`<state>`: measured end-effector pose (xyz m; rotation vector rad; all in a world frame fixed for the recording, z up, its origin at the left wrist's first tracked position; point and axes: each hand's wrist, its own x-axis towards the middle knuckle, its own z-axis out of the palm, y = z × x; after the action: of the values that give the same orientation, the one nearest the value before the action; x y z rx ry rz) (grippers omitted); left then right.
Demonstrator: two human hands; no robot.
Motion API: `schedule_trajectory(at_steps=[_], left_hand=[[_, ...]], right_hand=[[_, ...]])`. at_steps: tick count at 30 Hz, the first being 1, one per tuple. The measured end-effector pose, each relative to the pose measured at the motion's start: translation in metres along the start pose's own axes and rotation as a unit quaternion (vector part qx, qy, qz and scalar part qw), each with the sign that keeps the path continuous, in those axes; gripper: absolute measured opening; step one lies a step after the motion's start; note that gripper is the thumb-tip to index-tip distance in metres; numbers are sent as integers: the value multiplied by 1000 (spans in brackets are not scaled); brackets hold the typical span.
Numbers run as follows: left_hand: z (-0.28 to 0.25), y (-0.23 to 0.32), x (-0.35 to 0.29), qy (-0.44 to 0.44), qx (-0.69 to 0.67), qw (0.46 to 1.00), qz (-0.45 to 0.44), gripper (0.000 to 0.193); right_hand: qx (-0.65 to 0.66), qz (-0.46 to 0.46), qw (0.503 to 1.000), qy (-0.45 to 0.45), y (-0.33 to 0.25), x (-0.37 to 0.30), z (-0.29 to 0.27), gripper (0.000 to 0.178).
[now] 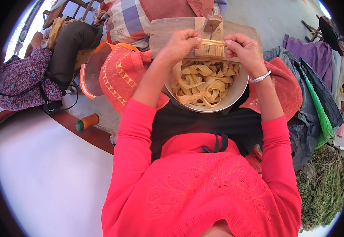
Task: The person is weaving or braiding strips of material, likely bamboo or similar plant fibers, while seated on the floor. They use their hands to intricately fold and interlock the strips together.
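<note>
My left hand (184, 44) and my right hand (244, 51) each pinch one end of a pale yellow strip (213, 42), stretched level between them. The strip crosses a small light wooden piece (215, 52) that lies on a wider wooden board (169, 34). A thin upright metal piece (211, 34) stands there below a small wooden block (212, 23); whether the strip touches it I cannot tell. Just on the near side of the board, a metal bowl (239, 96) rests at my lap, full of loose, curling yellow strips (205, 82). What they are made of is unclear.
Red cloths (118, 75) flank the bowl. An orange roll with a green end (87, 123) lies on the floor to the left. Another person's purple patterned clothing (27, 81) shows at far left. Piled clothes (294, 75) and dried green plants (326, 181) are at right.
</note>
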<state>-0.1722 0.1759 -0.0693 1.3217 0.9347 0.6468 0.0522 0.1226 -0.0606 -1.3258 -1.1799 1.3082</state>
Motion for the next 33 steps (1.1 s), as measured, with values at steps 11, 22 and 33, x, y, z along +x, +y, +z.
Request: schedule_trajectory(at_steps=[11,22,33], left_hand=[[5,-35,22,162,332,922,119,13],[75,15,-51,-14,-54,996,69,17],[56,-8,-48,-146,-58,987,27,38]], right_hand=[[-452,-209,864,71,32,2,12,15],[-424,-259,857,138,-11,-49,43,23],[88,123,956,-251,-35,-113,37,22]])
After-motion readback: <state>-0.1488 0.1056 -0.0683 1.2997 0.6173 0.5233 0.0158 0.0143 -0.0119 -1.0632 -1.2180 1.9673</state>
